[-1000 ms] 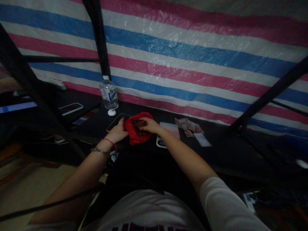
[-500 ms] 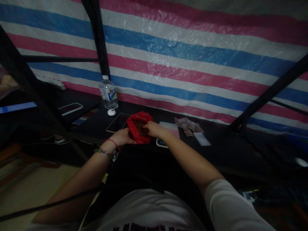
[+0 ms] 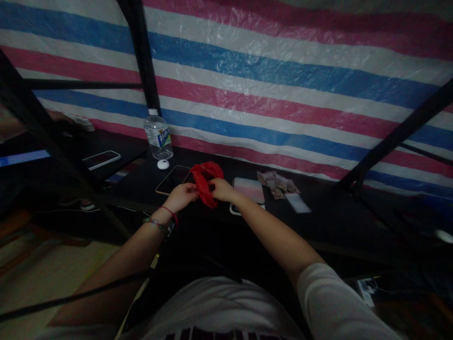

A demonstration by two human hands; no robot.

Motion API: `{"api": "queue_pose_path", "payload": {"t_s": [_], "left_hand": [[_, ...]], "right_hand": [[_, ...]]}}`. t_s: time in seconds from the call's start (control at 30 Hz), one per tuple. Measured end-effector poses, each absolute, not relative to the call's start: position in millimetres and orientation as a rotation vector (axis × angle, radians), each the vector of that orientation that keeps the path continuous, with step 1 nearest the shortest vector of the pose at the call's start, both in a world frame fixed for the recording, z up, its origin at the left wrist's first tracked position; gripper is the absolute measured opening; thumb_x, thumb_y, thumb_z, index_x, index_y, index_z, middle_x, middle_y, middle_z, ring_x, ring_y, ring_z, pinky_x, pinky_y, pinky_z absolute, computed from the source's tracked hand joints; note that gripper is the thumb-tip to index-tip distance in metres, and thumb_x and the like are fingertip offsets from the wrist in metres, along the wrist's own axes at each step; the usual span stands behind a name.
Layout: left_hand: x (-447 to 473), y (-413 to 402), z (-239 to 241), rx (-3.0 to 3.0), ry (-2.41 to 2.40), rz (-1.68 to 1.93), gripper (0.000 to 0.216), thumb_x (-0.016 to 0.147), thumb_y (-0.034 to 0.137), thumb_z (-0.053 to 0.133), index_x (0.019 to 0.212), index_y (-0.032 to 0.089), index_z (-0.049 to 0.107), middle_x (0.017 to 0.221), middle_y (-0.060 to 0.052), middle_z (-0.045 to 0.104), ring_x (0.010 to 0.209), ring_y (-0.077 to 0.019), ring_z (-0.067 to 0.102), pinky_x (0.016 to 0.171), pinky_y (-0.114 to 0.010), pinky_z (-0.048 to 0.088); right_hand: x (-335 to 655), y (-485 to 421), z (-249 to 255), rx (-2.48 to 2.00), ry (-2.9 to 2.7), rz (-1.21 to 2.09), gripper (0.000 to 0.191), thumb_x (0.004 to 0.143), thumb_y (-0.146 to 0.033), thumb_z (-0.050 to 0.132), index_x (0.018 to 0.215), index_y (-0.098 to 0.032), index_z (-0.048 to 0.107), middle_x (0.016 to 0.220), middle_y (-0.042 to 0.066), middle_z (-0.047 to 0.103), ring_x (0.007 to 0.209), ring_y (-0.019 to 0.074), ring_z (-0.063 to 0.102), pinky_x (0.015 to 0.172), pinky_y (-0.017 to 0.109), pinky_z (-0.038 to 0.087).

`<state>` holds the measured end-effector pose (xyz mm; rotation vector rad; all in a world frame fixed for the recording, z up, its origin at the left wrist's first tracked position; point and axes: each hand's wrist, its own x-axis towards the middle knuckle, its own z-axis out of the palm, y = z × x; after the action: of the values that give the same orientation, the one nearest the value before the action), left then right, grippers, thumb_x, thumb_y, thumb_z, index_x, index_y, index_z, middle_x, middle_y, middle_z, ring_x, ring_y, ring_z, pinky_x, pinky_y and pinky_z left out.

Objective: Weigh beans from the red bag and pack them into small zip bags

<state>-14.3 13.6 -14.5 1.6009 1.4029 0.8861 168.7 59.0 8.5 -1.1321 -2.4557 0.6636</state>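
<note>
A crumpled red plastic bag (image 3: pixel 205 186) sits at the front of the black table, between my two hands. My left hand (image 3: pixel 184 194) pinches the bag's left edge with bent fingers. At the bag's right side, my right hand (image 3: pixel 221 189) has its fingers closed on the rim, the fingertips partly hidden by the plastic. The bag's contents are mostly out of sight now. To the right lie several small clear zip bags (image 3: pixel 278 183) with brownish bits inside, and a flat pale zip bag (image 3: pixel 297 202) in front of them.
A phone (image 3: pixel 174 179) lies left of the red bag, with a white earbud case (image 3: pixel 163 164) and a water bottle (image 3: pixel 158 136) behind it. A pinkish flat object (image 3: pixel 249 189) rests on the right. Black metal posts (image 3: pixel 143 61) frame the table; another person's hand is far left.
My right hand has come out of the brown bits to the bag's rim. The bag's mouth has folded inward, hiding its contents. My left hand has shifted slightly up along the edge.
</note>
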Motion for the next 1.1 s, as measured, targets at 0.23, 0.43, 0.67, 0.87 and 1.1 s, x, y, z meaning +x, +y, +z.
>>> {"api": "queue_pose_path", "payload": {"t_s": [0.23,0.43,0.67,0.87,1.1], "left_hand": [[-14,16,-17,1.791,1.562,0.866,0.039,0.078,0.041,0.053,0.105,0.017,0.068,0.093,-0.006,0.072,0.081,-0.0202,0.066,0.074,-0.029,0.05],[-9,10,-11,1.686,1.67,0.987,0.045,0.077,0.043,0.056,0.111,0.015,0.066,0.097,-0.008,0.072,0.076,-0.0201,0.067,0.072,-0.029,0.051],[-11,11,-10,1.757,1.601,0.919,0.042,0.079,0.041,0.052,0.109,0.015,0.067,0.094,-0.007,0.072,0.077,-0.0193,0.067,0.069,-0.027,0.05],[-17,11,-8,1.886,1.739,0.712,0.03,0.075,0.043,0.053,0.085,0.021,0.073,0.075,-0.003,0.072,0.071,-0.0205,0.066,0.063,-0.027,0.046],[-16,2,11,1.827,1.765,0.731,0.036,0.073,0.05,0.052,0.078,0.019,0.071,0.069,-0.004,0.071,0.064,-0.0193,0.064,0.057,-0.026,0.042]], "right_hand": [[169,63,1,-1.085,-2.351,0.781,0.028,0.066,-0.016,0.068,0.094,-0.012,0.067,0.09,0.008,0.07,0.076,0.0172,0.062,0.069,0.025,0.046],[168,68,-2,-1.082,-2.181,0.847,0.029,0.067,-0.015,0.067,0.096,-0.013,0.066,0.092,0.007,0.07,0.079,0.0177,0.064,0.074,0.028,0.048],[168,74,-7,-1.122,-2.059,0.939,0.029,0.068,-0.014,0.065,0.097,-0.015,0.065,0.094,0.006,0.07,0.082,0.0167,0.065,0.08,0.029,0.049],[179,78,-10,-1.098,-1.898,1.002,0.031,0.065,-0.007,0.065,0.095,-0.015,0.062,0.093,0.005,0.07,0.084,0.0145,0.066,0.08,0.027,0.05],[188,69,3,-1.147,-1.818,1.054,0.031,0.065,-0.011,0.07,0.094,-0.015,0.06,0.092,0.005,0.07,0.084,0.0141,0.066,0.08,0.029,0.051]]}}
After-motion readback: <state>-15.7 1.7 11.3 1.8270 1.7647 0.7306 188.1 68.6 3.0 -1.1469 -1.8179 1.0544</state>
